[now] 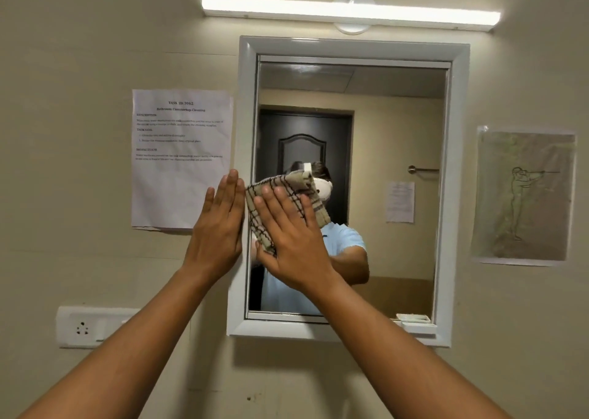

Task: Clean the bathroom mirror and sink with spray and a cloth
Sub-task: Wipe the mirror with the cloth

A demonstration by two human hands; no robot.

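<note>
Both forearms reach up from the bottom edge toward the wall, bare to the frame edge.

Right hand [291,237]: flat and open, fingers straight and slightly spread, palm pressing the cloth [280,205] against the mirror [382,195]. No curl round the fabric; it is pinned by pressure only. Cloth sits at the lower-left part of the glass, touching the inner left edge of the frame [350,49].

Left hand [220,224]: also open, fingers straight and close together, palm flat on the wall [79,227] just beside the frame's left side, fingertips overlapping the lower right corner of the notice [181,157]. It holds nothing.

Cloth: woven, beige, dark checked lines, folded, soft and rumpled at its upper edge.

Mirror: upright rectangle, glossy glass, wide white moulded frame with mitred corners. It reflects a dark panelled door, a towel rail, and the person in a light blue shirt.

Notice: white printed sheet, slightly creased, left of the mirror. Socket plate [86,326]: white plastic, low on the left. Drawing [526,195]: line figure under clear film, right of the mirror. Tube light [350,11]: long, lit, above the frame. Wall: matt cream.
</note>
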